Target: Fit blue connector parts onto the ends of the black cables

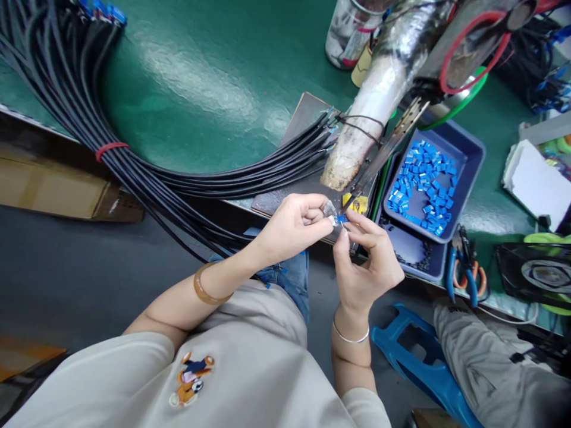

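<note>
A small blue connector (341, 219) sits between my two hands, just under the dark tip of a soldering iron (379, 156). My left hand (297, 227) is closed in a pinch at the connector's left end, where thin light wires show; whitish wrap covers one fingertip. From the right, my right hand (368, 255) pinches at the connector with thumb and index finger. A thin pale strand shows by the thumb; I cannot tell what it is. Close behind lies a yellow piece (355, 203). Black cables (250, 178) with stripped ends rest on a dark board (300, 126) beyond my left hand.
A red tie (110, 148) binds the cable bundle. Right of the iron, a blue-grey tray (473, 156) holds many blue connectors, above another tray (435, 270) with small black parts. Pliers (466, 270) lie at the table edge. Another person's leg (477, 356) and a blue stool (419, 351) are at right.
</note>
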Tool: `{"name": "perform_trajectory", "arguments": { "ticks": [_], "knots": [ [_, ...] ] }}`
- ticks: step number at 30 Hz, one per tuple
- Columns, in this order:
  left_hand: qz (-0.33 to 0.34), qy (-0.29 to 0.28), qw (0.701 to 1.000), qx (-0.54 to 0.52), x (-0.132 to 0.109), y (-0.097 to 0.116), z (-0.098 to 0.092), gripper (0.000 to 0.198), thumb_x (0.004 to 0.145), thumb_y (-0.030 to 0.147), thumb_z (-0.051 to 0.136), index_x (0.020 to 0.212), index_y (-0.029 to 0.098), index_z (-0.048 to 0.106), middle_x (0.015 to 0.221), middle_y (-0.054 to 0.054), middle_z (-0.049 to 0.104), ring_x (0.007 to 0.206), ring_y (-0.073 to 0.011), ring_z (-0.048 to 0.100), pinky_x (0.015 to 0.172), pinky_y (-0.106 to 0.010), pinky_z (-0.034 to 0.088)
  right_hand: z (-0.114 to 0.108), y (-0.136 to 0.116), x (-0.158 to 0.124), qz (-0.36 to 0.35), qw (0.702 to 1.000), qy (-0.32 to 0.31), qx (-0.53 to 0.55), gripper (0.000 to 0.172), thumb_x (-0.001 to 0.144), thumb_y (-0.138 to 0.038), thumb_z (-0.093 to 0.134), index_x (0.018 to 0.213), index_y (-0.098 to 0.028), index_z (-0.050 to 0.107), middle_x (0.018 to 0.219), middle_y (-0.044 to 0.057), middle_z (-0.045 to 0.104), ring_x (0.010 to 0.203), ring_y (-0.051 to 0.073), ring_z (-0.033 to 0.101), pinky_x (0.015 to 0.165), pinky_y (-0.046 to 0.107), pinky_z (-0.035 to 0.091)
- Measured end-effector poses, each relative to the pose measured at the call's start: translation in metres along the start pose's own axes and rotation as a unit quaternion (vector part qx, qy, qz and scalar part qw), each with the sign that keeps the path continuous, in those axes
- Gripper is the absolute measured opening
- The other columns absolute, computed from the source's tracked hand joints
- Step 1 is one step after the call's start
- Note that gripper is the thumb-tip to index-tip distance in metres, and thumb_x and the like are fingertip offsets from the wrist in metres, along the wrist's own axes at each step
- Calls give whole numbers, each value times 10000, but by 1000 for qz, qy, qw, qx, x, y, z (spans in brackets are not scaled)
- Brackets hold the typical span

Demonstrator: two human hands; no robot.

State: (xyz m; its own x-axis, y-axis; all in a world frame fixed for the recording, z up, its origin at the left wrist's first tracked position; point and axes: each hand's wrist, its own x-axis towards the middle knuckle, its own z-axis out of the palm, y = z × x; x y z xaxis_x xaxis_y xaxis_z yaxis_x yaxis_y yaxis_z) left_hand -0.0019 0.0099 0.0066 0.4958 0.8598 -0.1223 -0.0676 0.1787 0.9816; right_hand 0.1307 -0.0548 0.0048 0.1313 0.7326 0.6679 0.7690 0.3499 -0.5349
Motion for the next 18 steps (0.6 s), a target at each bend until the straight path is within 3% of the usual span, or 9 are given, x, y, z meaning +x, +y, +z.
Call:
{"name": "perform_trajectory", "arguments": {
  "ticks": [5,8,10,12,15,16,18],
  "knots": [
    [46,23,993,105,-8,-3,3,149,854,221,610,755,153,521,592,59,458,524,-52,378,506,-195,287,-5,2,-2,40,999,24,22,130,816,-80,700,864,-190,650,1002,52,771,907,177,755,816,337,640],
    [154,69,958,232,-18,-8,8,97,872,221,638,824,145,601,695,16,595,604,-83,491,583,-213,369,-11,5,-1,88,992,79,52,94,833,-114,699,851,-184,639,879,23,764,783,170,755,687,313,629],
    [235,36,920,312,-25,-9,10,145,928,194,561,822,140,643,713,-18,642,653,-115,546,638,-238,406,-17,6,0,107,984,123,71,75,867,-148,671,870,-184,605,857,8,757,622,133,719,524,259,572],
    [263,-72,900,341,-29,-8,8,228,954,172,513,787,133,664,684,-37,663,647,-129,573,636,-246,412,-22,6,0,113,980,149,66,83,896,-184,643,875,-187,563,861,2,756,488,94,652,408,222,476],
    [173,-263,918,241,-33,-2,-4,255,930,203,585,696,127,654,605,-22,662,529,-86,539,541,-205,379,-27,3,-1,120,981,148,47,119,912,-217,629,858,-192,526,808,-9,751,418,70,594,368,202,395],
    [120,-281,933,188,-33,0,-9,274,919,225,607,667,124,640,580,-17,655,490,-69,515,511,-190,365,-28,1,-3,124,982,136,48,123,912,-221,630,859,-193,523,796,-11,750,408,65,581,368,199,389],
    [21,-237,967,97,-34,1,-18,291,904,262,621,653,116,620,553,-16,645,443,-50,472,464,-172,338,-28,-2,-6,134,985,94,51,112,916,-224,627,871,-193,530,798,-11,751,414,61,572,390,201,413]
  ]
}}
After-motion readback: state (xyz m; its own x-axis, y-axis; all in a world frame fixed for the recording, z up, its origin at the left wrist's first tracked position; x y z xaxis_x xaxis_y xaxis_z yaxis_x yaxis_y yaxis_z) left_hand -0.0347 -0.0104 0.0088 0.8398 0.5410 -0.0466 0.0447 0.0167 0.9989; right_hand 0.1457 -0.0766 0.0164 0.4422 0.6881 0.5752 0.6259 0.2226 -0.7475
